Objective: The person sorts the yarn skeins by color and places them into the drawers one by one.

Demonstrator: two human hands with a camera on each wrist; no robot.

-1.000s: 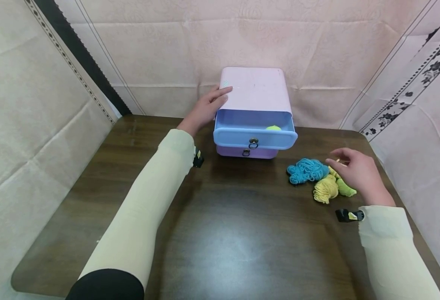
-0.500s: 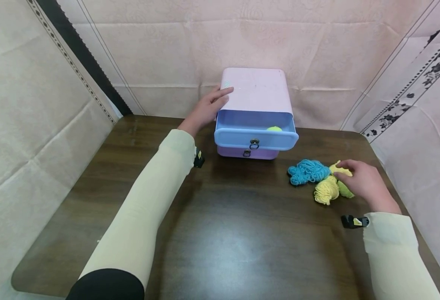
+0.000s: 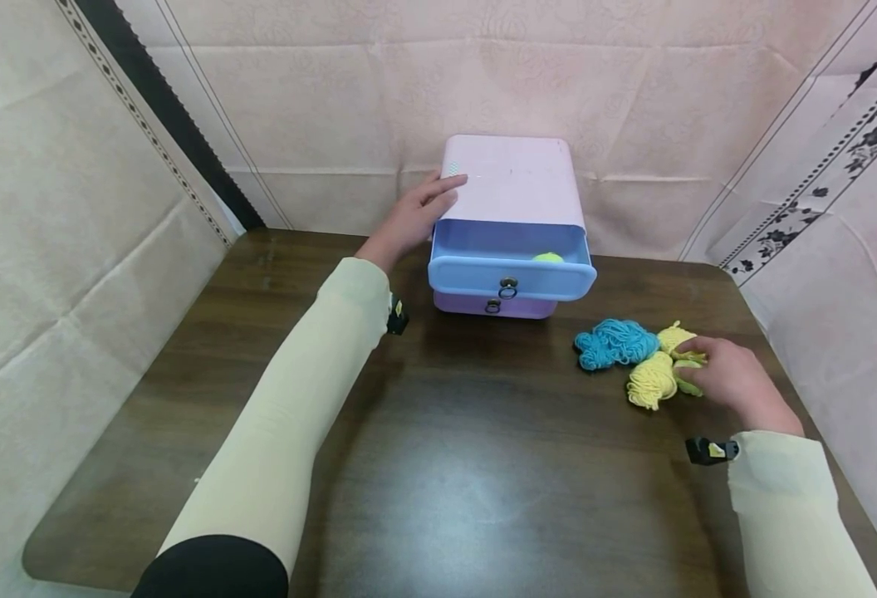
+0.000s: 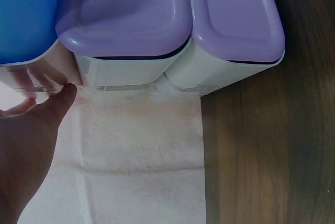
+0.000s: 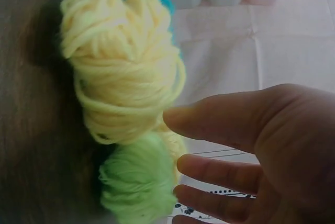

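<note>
My left hand [image 3: 411, 214] rests against the upper left side of a small drawer unit [image 3: 513, 178], its fingers lying on the pale top. The unit's blue upper drawer [image 3: 468, 276] is pulled out, with a bright yellow-green item [image 3: 548, 257] inside. On the right, my right hand [image 3: 737, 380] is over a cluster of yarn, thumb and fingers apart. Beneath its fingers lies green yarn [image 5: 138, 177], partly hidden in the head view. Beside it are a yellow yarn bundle [image 3: 651, 382], another yellow bundle [image 3: 673, 336] and blue yarn [image 3: 614, 343].
Below the blue drawer, purple drawers [image 4: 125, 14] sit closed, or nearly so. The unit stands at the back of a brown wooden table [image 3: 438, 465], near a pale cloth backdrop [image 3: 296, 100]. Cloth also hangs along both sides.
My right hand has moved down and slightly toward me, from above the yarn to the green bundle. The left hand stays at the drawer unit.
</note>
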